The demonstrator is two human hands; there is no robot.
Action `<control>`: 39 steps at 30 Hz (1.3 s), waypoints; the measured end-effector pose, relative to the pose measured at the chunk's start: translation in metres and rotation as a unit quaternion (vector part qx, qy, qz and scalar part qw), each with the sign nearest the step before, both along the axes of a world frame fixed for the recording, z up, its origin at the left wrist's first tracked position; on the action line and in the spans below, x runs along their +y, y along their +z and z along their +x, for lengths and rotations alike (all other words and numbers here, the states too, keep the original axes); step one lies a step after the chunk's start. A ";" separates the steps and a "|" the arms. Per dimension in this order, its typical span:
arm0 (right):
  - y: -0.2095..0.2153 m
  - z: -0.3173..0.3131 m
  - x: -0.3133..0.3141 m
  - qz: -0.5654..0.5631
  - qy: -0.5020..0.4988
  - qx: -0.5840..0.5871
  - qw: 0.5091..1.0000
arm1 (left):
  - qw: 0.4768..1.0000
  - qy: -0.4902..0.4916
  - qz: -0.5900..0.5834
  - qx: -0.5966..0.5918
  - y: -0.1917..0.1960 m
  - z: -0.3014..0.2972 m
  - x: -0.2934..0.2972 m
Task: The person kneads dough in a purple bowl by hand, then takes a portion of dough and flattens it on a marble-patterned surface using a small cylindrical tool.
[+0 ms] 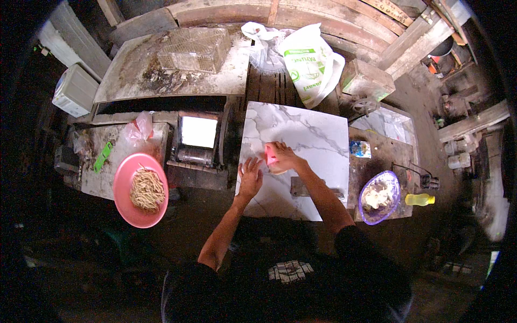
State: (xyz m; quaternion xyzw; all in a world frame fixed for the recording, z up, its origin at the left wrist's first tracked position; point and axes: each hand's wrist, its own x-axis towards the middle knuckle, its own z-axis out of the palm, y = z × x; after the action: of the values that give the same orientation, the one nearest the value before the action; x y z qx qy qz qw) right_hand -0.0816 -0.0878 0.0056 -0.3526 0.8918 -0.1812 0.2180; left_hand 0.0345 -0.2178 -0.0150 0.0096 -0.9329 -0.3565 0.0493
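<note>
My right hand (285, 156) grips a small pink tool (270, 156) and presses it against a pale lump of dough (278, 169) on the white marble slab (318, 134). My left hand (250, 176) lies flat on the slab just left of the dough, fingers spread, holding nothing. A flat metal scraper (299, 187) rests on the slab near my right forearm.
A pink bowl of noodle strips (141, 189) sits at the left beside a metal pasta roller (197, 141). A purple bowl with dough pieces (379, 197) and a yellow bottle (419, 199) stand at the right. A white sack (311, 63) and a wire cage (194, 49) lie behind.
</note>
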 end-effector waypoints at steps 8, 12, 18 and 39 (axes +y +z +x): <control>0.010 0.063 0.047 -0.161 -0.131 0.112 0.972 | 0.994 -0.082 -0.074 -0.002 -0.024 0.009 0.012; 0.016 0.061 0.037 -0.077 -0.098 0.113 0.986 | 0.982 -0.099 -0.162 -0.013 -0.022 0.009 0.021; 0.010 0.042 0.012 -0.034 -0.024 0.129 0.991 | 0.987 -0.089 -0.106 -0.087 -0.008 0.021 0.005; 0.009 0.041 0.017 -0.077 -0.033 0.161 0.983 | 1.000 0.011 -0.017 -0.003 0.004 0.022 0.008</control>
State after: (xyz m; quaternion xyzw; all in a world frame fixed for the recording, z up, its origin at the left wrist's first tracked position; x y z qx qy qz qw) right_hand -0.0407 -0.0707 0.0142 -0.3636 0.9096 -0.1977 0.0375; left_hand 0.0561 -0.2093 -0.0106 0.0200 -0.9389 -0.3398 0.0506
